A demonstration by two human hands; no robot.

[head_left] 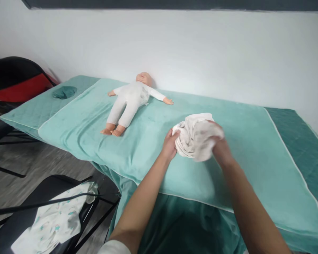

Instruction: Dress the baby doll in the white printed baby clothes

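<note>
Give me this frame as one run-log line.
hands: both holding bunched white cloth | doll: face-up, green cover | chair: patterned cloth on seat

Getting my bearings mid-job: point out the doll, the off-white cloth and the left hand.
Doll [132, 96]: head view, on its torso.
Off-white cloth [194, 136]: head view, on its creased middle.
Left hand [170, 145]: head view, mid-hand.

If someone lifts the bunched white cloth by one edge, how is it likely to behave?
The white cloth is probably floppy, since it gathers into many soft folds. It may open out, as it looks only loosely bunched. Its thin-looking layers suggest little weight.
</note>
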